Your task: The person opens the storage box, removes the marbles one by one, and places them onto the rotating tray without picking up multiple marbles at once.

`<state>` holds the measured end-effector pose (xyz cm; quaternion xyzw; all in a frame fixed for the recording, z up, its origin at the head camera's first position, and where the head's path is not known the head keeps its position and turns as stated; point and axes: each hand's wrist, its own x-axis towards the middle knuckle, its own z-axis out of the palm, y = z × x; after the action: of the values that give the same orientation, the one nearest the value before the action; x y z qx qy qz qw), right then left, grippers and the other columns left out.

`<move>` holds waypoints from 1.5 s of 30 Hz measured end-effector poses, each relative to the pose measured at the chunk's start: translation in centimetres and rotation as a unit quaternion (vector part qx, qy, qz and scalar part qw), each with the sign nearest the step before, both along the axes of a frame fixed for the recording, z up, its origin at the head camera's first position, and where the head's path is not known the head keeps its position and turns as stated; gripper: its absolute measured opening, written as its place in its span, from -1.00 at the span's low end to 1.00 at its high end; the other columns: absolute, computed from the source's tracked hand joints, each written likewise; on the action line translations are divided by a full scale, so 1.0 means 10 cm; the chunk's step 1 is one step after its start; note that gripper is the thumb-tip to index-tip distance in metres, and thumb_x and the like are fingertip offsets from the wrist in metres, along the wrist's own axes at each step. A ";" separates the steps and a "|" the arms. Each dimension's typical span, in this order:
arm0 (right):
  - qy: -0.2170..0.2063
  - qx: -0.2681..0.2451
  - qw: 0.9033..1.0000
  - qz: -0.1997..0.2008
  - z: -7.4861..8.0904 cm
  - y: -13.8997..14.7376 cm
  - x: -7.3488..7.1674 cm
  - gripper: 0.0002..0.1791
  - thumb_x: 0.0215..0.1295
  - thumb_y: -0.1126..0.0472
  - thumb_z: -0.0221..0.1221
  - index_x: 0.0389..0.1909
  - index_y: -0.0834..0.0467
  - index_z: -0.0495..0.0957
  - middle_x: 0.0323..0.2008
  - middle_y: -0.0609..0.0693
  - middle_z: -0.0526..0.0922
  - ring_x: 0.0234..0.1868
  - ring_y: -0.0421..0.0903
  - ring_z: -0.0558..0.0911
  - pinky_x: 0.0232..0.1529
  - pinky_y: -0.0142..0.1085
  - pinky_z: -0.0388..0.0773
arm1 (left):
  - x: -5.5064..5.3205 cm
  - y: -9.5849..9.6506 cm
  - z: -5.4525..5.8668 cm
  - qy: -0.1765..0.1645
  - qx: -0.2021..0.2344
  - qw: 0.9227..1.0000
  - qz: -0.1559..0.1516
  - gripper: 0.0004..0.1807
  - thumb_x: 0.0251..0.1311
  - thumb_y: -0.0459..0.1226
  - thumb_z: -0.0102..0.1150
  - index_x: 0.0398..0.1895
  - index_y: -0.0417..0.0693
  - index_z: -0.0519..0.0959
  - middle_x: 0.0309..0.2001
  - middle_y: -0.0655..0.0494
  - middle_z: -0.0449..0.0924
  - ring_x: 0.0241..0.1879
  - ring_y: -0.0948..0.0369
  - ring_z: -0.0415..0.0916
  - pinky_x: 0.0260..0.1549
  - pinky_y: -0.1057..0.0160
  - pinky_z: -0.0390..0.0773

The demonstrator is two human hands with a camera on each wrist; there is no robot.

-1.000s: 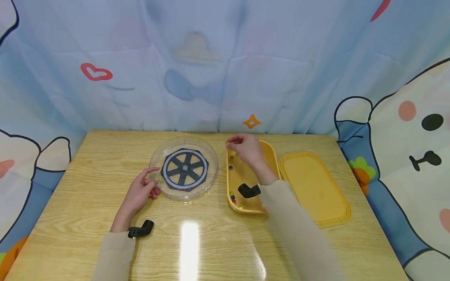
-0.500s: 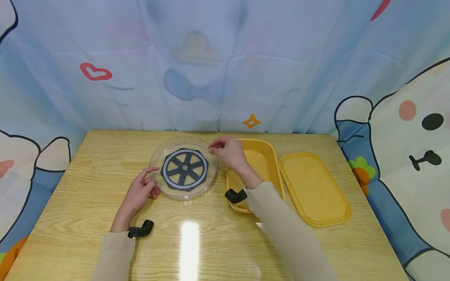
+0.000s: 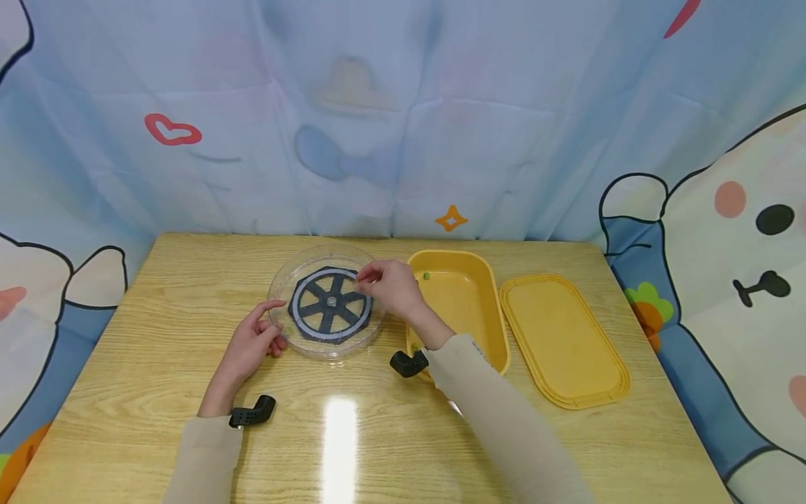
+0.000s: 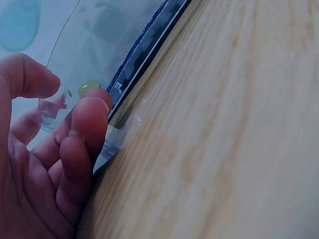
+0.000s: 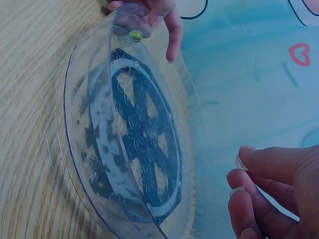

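A round clear plastic dish (image 3: 277, 285) stands on the table, with a dark six-spoked wheel shape (image 3: 331, 320) inside it. My left hand (image 3: 250, 339) holds the dish's left side, index finger over the rim and the other fingers bent against the outer wall. A yellow-green marble (image 5: 135, 35) lies in the dish near those fingers. Above the dish's right part, my right hand (image 3: 392, 287) pinches a small clear marble (image 5: 240, 163) between thumb and index finger. In the right wrist view, that marble is mostly covered by the fingertips.
Right of the dish is a yellow tray (image 3: 462, 315); a green marble (image 3: 426, 276) lies at its far end, and the right forearm covers part of its near end. A flat yellow lid (image 3: 567, 339) lies further right. A patterned curtain (image 3: 403, 140) hangs behind the table.
My right hand has moved left from over the tray's far left edge to above the dish, carrying the marble. The left hand has stayed at the dish's rim.
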<state>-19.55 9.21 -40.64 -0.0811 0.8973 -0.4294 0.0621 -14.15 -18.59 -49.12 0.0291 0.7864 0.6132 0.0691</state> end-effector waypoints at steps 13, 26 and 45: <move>-0.034 -0.028 0.999 -0.024 0.04 0.17 -0.05 -0.77 0.31 0.22 0.31 -0.07 0.22 0.70 -0.27 -0.01 0.70 -0.21 -0.03 0.65 -0.18 -0.23 0.58 | 0.02 -0.01 -0.01 -0.007 0.008 1.000 0.002 -0.52 0.39 -0.42 0.00 0.37 -0.13 0.36 -0.50 -0.14 0.57 -0.60 0.15 0.51 -0.52 0.25 0.58; -0.024 -0.042 0.997 -0.056 0.07 0.60 -0.13 -0.80 0.34 0.24 0.29 -0.06 0.19 0.69 -0.16 0.06 0.70 -0.13 0.01 0.64 -0.10 -0.16 0.55 | 0.07 -0.01 -0.02 -0.012 0.003 1.000 0.006 -0.53 0.40 -0.39 0.02 0.36 -0.10 0.37 -0.49 -0.15 0.57 -0.59 0.14 0.52 -0.51 0.25 0.58; -0.110 0.040 0.993 0.008 -0.20 0.99 -0.20 -0.79 0.19 0.36 0.33 -0.14 0.25 0.72 -0.15 0.07 0.73 -0.16 -0.06 0.62 -0.11 -0.25 0.53 | 0.01 0.01 -0.01 -0.004 0.010 1.000 0.000 -0.54 0.42 -0.39 0.00 0.36 -0.11 0.37 -0.50 -0.14 0.57 -0.60 0.17 0.50 -0.51 0.26 0.58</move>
<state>-21.51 19.12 -42.60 -0.0379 0.9009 -0.3989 0.1669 -14.07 -18.47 -49.26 0.0273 0.7802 0.6208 0.0719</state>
